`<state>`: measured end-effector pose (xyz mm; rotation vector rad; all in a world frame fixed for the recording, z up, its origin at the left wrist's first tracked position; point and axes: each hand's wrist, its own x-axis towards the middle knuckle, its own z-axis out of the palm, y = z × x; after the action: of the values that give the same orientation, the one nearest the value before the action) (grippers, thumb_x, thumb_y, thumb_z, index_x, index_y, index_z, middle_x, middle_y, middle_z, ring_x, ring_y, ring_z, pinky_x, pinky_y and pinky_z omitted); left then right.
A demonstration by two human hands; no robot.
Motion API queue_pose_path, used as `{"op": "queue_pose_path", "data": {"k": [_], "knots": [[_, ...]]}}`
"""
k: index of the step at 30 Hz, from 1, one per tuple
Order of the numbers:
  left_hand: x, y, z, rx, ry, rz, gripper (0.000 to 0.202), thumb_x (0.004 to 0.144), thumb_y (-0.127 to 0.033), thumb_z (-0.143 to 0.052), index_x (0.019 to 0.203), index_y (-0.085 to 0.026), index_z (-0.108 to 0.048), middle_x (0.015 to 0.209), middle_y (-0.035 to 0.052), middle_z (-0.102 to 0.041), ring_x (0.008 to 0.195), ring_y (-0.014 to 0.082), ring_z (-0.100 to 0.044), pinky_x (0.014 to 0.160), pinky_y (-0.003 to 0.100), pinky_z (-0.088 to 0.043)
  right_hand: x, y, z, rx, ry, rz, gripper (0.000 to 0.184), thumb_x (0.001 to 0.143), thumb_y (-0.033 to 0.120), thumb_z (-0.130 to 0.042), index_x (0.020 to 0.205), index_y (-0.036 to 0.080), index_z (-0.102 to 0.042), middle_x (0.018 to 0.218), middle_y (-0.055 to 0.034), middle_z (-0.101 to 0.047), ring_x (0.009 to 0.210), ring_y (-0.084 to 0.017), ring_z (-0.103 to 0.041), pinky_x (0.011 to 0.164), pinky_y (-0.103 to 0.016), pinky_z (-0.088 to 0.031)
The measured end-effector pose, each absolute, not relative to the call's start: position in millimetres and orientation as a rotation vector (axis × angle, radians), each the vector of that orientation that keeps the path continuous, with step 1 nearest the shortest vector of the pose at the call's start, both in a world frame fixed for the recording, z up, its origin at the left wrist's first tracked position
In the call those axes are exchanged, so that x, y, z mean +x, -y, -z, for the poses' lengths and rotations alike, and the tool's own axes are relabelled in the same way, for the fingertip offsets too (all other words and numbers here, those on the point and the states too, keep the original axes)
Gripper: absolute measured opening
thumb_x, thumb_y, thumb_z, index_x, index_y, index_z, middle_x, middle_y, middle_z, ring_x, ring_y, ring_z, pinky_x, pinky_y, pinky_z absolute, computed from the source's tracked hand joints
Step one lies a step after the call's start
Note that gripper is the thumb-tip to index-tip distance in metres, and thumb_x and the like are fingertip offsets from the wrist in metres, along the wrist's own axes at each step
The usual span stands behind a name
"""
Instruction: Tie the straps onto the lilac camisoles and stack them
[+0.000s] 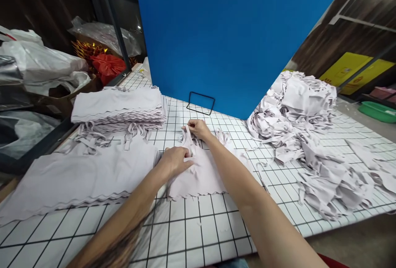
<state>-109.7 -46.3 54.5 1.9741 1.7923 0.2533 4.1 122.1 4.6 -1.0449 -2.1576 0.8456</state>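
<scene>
A pale lilac-white camisole [207, 177] with thin shoulder straps lies flat on the white table with a black grid, its wavy hem toward me. My right hand [199, 130] pinches one of its straps [186, 138] and holds it up at the far edge of the top. Nearer to me, my left hand [176, 161] is closed on the cloth at the top's upper left, by the base of that strap. The other strap [222, 137] lies loosely looped to the right of my right hand.
On the left are a neat stack of matching camisoles [120, 103] and a second layered pile [89, 173]. A large tangled heap [297, 107] and loose pieces [337, 185] spread across the right. Behind stand a blue panel [222, 37] and a black wire frame [201, 104].
</scene>
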Motion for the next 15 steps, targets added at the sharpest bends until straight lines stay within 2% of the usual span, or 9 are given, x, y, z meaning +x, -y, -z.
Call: {"op": "queue_pose_path", "data": {"k": [2, 6, 10, 13, 15], "knots": [[-108, 48, -53, 2.049, -1.923, -0.335, 0.015, 0.083, -0.033, -0.059, 0.084, -0.018, -0.063, 0.091, 0.0082, -0.067, 0.091, 0.0269, -0.061, 0.082, 0.037, -0.042, 5, -120, -1, -1.071, 2.180, -0.811, 0.043, 0.079, 0.055, -0.062, 0.059, 0.019, -0.052, 0.053, 0.0054, -0.047, 0.057, -0.010, -0.040, 0.063, -0.024, -0.032], [-94, 49, -36, 2.378, -1.916, -0.616, 0.029, 0.092, -0.028, -0.050, 0.115, -0.015, -0.063, 0.125, 0.0146, -0.060, 0.116, 0.0292, -0.054, 0.096, 0.042, -0.043, 7, -122, 0, -1.116, 2.233, -0.758, 0.032, 0.084, 0.040, -0.059, 0.062, 0.018, -0.054, 0.058, 0.0050, -0.056, 0.064, -0.011, -0.048, 0.075, -0.026, -0.032], [-82, 46, -12, 2.495, -1.650, -0.418, 0.048, 0.096, -0.037, -0.042, 0.140, -0.017, -0.050, 0.153, 0.0114, -0.040, 0.142, 0.0303, -0.035, 0.115, 0.049, -0.029, 8, -126, -1, -1.180, 2.269, -0.747, 0.021, 0.083, 0.028, -0.060, 0.066, 0.017, -0.056, 0.064, 0.0039, -0.063, 0.070, -0.012, -0.053, 0.081, -0.028, -0.030], [-83, 46, -1, 2.463, -1.648, -0.261, 0.059, 0.098, -0.047, -0.033, 0.150, -0.019, -0.038, 0.160, 0.0077, -0.029, 0.149, 0.0314, -0.019, 0.119, 0.053, -0.018, 10, -125, -10, -1.221, 2.309, -0.776, 0.013, 0.079, 0.028, -0.068, 0.074, 0.018, -0.062, 0.074, 0.0043, -0.067, 0.076, -0.012, -0.057, 0.077, -0.026, -0.032], [-87, 44, 5, 2.482, -1.661, -0.276, 0.062, 0.098, -0.052, -0.029, 0.152, -0.021, -0.035, 0.162, 0.0051, -0.023, 0.151, 0.0311, -0.013, 0.120, 0.054, -0.016, 18, -125, -21, -1.229, 2.368, -0.813, 0.017, 0.076, 0.032, -0.074, 0.087, 0.021, -0.066, 0.085, 0.0055, -0.070, 0.082, -0.012, -0.059, 0.076, -0.025, -0.034]]}}
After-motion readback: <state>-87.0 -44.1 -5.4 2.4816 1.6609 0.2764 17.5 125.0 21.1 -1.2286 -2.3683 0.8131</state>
